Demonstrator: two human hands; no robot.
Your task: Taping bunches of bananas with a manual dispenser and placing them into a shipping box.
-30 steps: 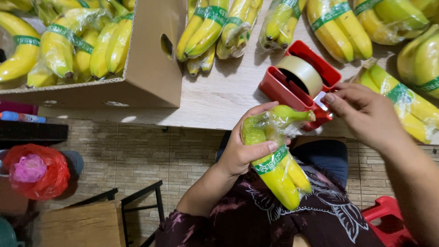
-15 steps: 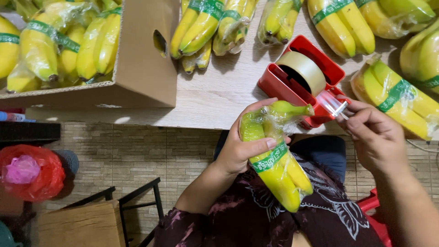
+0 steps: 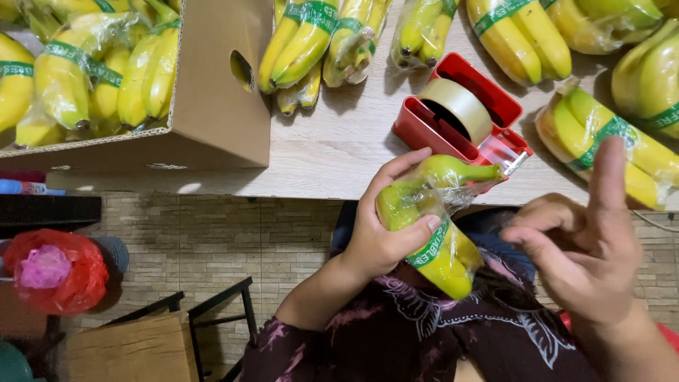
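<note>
My left hand [image 3: 382, 226] grips a bunch of yellow-green bananas [image 3: 431, 226] wrapped in clear plastic with a green band, held just below the table edge. My right hand [image 3: 580, 240] is off to the right of the bunch, thumb and forefinger pinched together and the index finger raised; whether a strip of clear tape is between the fingers is too faint to tell. A red tape dispenser [image 3: 460, 117] with a roll of clear tape stands on the wooden table [image 3: 339, 148] right above the bunch.
A cardboard box [image 3: 212, 85] at the left holds several wrapped banana bunches [image 3: 85, 78]. More wrapped bunches [image 3: 325, 35] lie along the table's back and right side [image 3: 608, 134]. Below left are a red plastic bag [image 3: 49, 272] and a wooden stool [image 3: 127, 346].
My right hand has pulled away from the dispenser, down and to the right. My left hand keeps the banana bunch in about the same place.
</note>
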